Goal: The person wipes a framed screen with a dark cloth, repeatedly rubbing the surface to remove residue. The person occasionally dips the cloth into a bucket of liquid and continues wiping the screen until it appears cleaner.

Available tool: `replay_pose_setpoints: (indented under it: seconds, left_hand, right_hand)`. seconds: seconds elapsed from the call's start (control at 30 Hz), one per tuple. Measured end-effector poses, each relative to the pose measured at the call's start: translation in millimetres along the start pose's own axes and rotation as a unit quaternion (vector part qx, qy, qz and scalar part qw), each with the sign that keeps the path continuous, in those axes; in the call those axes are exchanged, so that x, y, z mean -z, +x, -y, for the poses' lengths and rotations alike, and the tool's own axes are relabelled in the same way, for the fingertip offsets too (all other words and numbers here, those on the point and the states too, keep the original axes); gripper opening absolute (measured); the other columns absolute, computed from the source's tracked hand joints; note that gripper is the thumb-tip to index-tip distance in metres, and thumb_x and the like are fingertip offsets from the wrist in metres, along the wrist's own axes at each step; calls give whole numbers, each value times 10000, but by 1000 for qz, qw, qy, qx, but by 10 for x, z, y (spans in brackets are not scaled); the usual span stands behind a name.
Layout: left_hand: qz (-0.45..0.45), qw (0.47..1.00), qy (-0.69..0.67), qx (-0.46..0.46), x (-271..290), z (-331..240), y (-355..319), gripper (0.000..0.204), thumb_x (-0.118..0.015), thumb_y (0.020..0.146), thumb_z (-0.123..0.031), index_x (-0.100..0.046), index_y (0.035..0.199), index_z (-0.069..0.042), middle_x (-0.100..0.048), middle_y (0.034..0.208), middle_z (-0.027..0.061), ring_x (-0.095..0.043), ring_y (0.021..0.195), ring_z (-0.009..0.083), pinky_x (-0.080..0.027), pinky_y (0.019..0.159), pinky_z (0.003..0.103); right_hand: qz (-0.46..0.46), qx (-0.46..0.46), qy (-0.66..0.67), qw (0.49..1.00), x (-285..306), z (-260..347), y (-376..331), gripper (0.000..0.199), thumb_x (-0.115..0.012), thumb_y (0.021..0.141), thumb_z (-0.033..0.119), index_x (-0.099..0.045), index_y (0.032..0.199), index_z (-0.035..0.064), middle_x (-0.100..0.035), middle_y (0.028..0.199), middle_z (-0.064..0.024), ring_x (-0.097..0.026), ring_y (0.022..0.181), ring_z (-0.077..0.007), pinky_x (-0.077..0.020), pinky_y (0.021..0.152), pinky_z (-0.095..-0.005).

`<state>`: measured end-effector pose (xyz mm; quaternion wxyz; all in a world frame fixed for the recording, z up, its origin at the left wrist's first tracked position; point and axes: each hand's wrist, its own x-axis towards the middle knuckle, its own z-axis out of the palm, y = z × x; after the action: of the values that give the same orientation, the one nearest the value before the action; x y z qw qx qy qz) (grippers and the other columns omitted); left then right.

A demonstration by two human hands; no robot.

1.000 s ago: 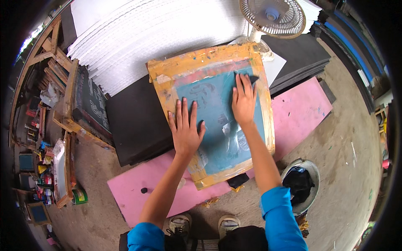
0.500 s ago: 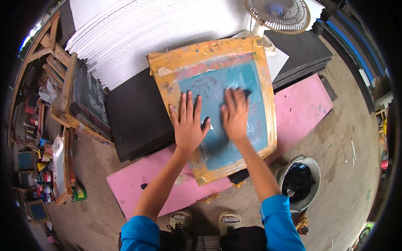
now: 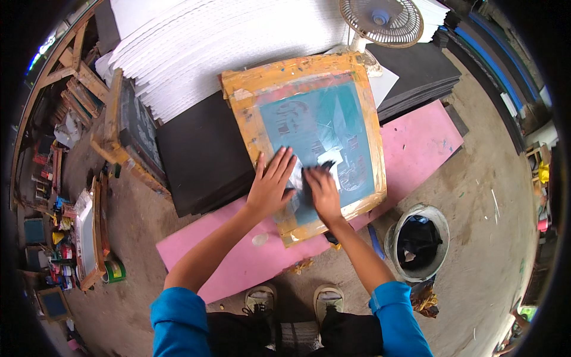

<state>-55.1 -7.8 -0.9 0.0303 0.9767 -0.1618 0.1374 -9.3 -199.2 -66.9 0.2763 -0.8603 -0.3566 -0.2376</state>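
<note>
The right hand (image 3: 322, 193) slides toward 7 o'clock, pinching a dark rag (image 3: 329, 165); the left hand (image 3: 270, 185) lies flat, gripping nothing; the long frame (image 3: 373, 140) stretches mostly toward 12

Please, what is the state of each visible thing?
Left hand: flat on the framed screen.
Right hand: fingers bent over a dark cloth.
Dark cloth: partly covered by this hand.
Framed screen: taped along its border.
Fan: standing; whether it spins, I cannot tell.
Bucket: open, dark material inside.
White sheets: stacked.
Black sheets: stacked.
Pink sheet: partly covered.
</note>
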Motion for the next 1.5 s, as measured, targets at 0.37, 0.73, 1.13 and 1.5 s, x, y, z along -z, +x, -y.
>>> replay_pose_setpoints:
  seconds: [0.37, 0.73, 1.13, 1.5]
  left_hand:
    - [-38, 807, -566, 162, 641, -174, -393, 536, -625, 933, -245, -438, 1390, -36, -591, 1271, 169, -559, 1196, 216, -430, 1000, 336]
    - [14, 738, -634, 229, 985, -198, -554, 206, -647, 932, -205, -621, 978, -6, -643, 837, 7, -565, 742, 48, -487, 659, 228]
    - [16, 655, -716, 240, 615, -153, -704, 156, -552, 986, -160, -542, 1074, -32, -575, 1011, 45, -581, 969, 105, -515, 826, 279]
    - [60, 732, -622, 271, 307, -20, -1069, 344, -713, 843, -75, -528, 1130, -32, -598, 1102, 96, -611, 989, 170, -513, 840, 321]
  right_hand:
    - [60, -413, 576, 703, 993, 649, 653, 146, -642, 892, 56, -661, 1016, -18, -673, 977, -61, -599, 892, -107, -460, 848, -255]
    - [86, -381, 499, 774, 1220, 976, 525, 127, -579, 951, 80, -596, 1059, 15, -627, 932, -41, -608, 860, -119, -506, 831, -289]
    - [257, -359, 454, 774, 1052, 1014, 373, 647, -688, 874, 379, -397, 1404, 149, -412, 1379, -85, -448, 1231, -219, -371, 1030, -440]
    - [326, -371, 399, 772, 844, 918, 206, 311, -741, 827, 215, -634, 1018, -6, -644, 874, -34, -573, 824, -100, -450, 758, -244]
